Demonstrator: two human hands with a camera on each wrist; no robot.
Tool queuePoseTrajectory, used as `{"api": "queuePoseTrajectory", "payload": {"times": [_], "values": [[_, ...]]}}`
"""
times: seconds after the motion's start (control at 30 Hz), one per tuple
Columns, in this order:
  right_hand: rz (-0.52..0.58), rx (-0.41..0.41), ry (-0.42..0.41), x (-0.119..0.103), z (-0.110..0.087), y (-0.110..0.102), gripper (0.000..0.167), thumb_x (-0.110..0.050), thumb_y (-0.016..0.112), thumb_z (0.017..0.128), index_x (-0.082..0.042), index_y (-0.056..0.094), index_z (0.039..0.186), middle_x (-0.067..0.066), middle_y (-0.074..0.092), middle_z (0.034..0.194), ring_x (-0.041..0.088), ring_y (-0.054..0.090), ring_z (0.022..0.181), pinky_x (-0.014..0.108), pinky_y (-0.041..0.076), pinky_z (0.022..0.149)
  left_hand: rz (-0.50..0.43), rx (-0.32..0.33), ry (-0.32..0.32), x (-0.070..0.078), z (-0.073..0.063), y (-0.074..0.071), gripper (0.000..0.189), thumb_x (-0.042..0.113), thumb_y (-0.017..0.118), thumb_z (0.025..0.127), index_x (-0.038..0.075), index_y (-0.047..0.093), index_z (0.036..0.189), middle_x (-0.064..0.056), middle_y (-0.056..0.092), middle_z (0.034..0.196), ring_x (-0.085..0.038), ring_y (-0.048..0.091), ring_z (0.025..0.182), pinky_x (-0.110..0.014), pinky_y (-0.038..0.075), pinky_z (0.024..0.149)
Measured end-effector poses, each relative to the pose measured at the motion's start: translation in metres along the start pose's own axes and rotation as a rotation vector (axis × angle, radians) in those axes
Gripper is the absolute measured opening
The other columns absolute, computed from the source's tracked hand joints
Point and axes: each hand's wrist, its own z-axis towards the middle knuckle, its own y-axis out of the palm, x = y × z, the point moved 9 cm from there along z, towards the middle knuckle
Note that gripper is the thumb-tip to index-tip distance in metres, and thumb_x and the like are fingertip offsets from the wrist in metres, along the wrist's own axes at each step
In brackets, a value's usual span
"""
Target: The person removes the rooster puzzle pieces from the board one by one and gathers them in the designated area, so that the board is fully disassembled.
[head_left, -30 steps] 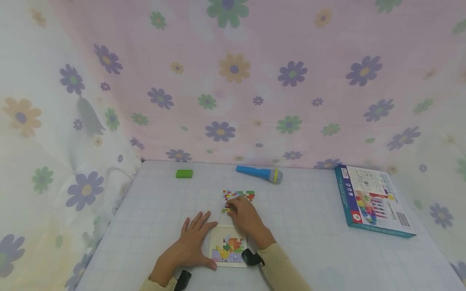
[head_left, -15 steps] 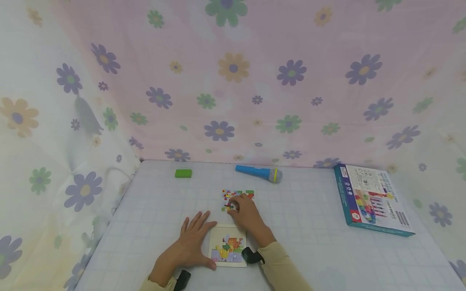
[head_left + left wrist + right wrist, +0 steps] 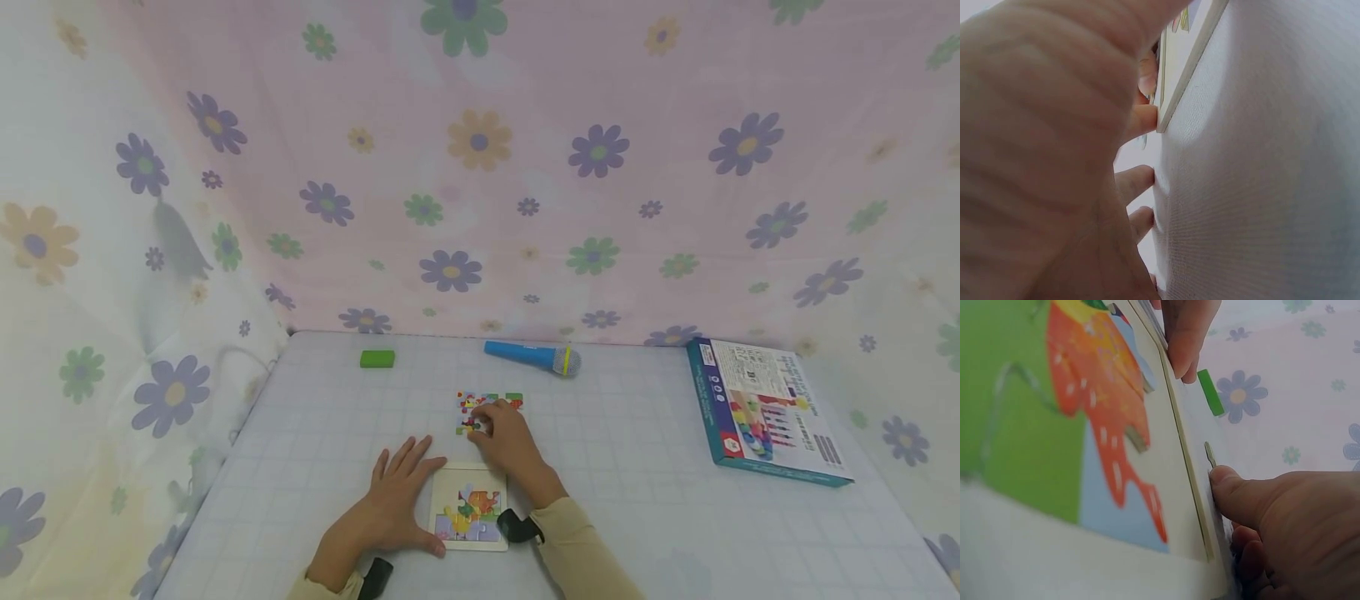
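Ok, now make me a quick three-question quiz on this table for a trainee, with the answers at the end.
1. Which hand is at the loose puzzle pieces?
2. True or false: the left hand touches the puzzle tray, whose base is partly bare.
3. Fill in: towards the back, the blue ____ lies between the green block and the box.

Key: 1. The right hand. 2. True. 3. Microphone.

From afar I saw room to pass right of the puzzle tray point(image 3: 447, 481), between the sleeve point(image 3: 588, 550) and the box point(image 3: 772, 412); the left hand point(image 3: 396, 504) blocked its left edge, the right hand point(image 3: 513, 450) its far side.
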Motion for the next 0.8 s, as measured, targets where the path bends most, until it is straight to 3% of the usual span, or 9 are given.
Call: {"api": "queuePoseTrajectory", "payload": {"times": [0.13,0.37,0.8], "values": [[0.024,-0.014,0.024,0.003,-0.002,0.0,0.035,-0.018,0.079,0.089,-0.007,0.07,0.121,0.004,0.065,0.102,0.009,0.054,0.081,0.025,0.049,0.071,-0.003,-0.002,-0.002,0.0,-0.001,0.0,0.117,0.068,0.091,0.054,0.02,0.045,0.15,-0.014,0.023,0.169,-0.043,0.015,0.157,-0.075,0.007,0.12],[0.059,-0.027,0.037,0.009,-0.012,0.0,0.041,-0.017,0.082,0.086,-0.007,0.067,0.123,-0.001,0.059,0.095,0.008,0.05,0.078,0.022,0.045,0.069,-0.017,-0.011,-0.001,0.002,-0.001,0.0,0.116,0.067,0.091,0.055,0.019,0.045,0.15,-0.015,0.022,0.17,-0.044,0.014,0.157,-0.075,0.006,0.12],[0.085,-0.076,-0.031,0.001,-0.043,-0.001,0.033,-0.022,0.082,0.086,-0.009,0.069,0.114,-0.005,0.057,0.088,0.003,0.047,0.074,0.018,0.043,0.065,-0.003,-0.015,-0.002,-0.001,0.0,0.001,0.117,0.068,0.09,0.055,0.019,0.044,0.151,-0.015,0.021,0.17,-0.044,0.014,0.157,-0.074,0.006,0.121]]}}
